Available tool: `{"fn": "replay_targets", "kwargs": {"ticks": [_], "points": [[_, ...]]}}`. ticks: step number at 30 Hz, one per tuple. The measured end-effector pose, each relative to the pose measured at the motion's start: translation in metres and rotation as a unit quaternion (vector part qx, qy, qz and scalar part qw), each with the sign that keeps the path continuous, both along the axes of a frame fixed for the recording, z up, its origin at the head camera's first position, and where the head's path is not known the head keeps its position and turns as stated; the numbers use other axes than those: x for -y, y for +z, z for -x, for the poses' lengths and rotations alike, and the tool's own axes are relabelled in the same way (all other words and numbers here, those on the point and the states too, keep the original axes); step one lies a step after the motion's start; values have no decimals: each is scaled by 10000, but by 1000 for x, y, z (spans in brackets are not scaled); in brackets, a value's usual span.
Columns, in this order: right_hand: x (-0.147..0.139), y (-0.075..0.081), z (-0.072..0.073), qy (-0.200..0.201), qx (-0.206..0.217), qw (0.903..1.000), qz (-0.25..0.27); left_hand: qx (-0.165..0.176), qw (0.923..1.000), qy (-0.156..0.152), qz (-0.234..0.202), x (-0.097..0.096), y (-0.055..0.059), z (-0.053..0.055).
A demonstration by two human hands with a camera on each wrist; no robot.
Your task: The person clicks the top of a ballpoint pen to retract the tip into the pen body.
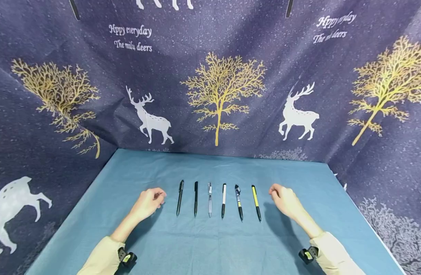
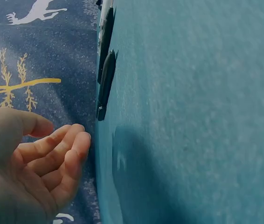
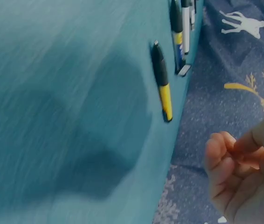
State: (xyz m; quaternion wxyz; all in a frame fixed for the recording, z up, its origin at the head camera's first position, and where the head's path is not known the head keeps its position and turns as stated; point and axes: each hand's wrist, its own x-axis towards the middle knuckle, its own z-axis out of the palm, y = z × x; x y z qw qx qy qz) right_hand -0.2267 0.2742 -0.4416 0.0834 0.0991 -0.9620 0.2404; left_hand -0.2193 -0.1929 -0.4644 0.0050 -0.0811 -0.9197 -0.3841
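Several pens lie in a row across the middle of the table in the head view. From left to right come a black pen (image 1: 180,198), a slim black pen (image 1: 195,199), a clear pen (image 1: 210,200), a white pen with a black grip (image 1: 223,201), a patterned pen (image 1: 239,203) and a yellow-and-black pen (image 1: 256,203). Left of the row hovers my left hand (image 1: 147,203), loosely curled and holding nothing, nearest the black pen. My right hand (image 1: 287,200) hangs on the other side, fingers loosely curled and without a thing in them, closest to the yellow-and-black pen (image 3: 163,84).
A blue cloth (image 1: 210,244) covers the table. Behind it and at both sides hangs a dark blue curtain (image 1: 231,26) printed with deer and yellow trees. A dark wrist camera (image 1: 128,258) sits at the left sleeve, another camera (image 1: 307,255) at the right.
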Motion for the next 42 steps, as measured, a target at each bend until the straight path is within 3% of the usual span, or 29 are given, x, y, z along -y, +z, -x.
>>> {"fn": "replay_targets", "kwargs": {"ticks": [5, 9, 17, 22, 29, 37, 42], "points": [[9, 4, 7, 333, 121, 9994, 13, 279, 9993, 146, -206, -3, -2, 5], [19, 7, 9, 551, 289, 9981, -4, 352, 9990, 246, -110, -4, -1, 7], [46, 9, 17, 875, 448, 9950, 163, 479, 9987, 182, -35, -9, 2, 14], [57, 7, 20, 926, 684, 9930, 270, 609, 9980, 140, -102, -13, 1, 15], [71, 6, 23, 882, 657, 9935, 299, 732, 9969, 238, -133, -19, -2, 16], [87, 8, 26, 1068, 1087, 9869, 539, 697, 9966, 443, -36, -25, -7, 18], [97, 11, 28, 1191, 1278, 9814, 792, 698, 9967, 417, -11, -26, -8, 20]]}}
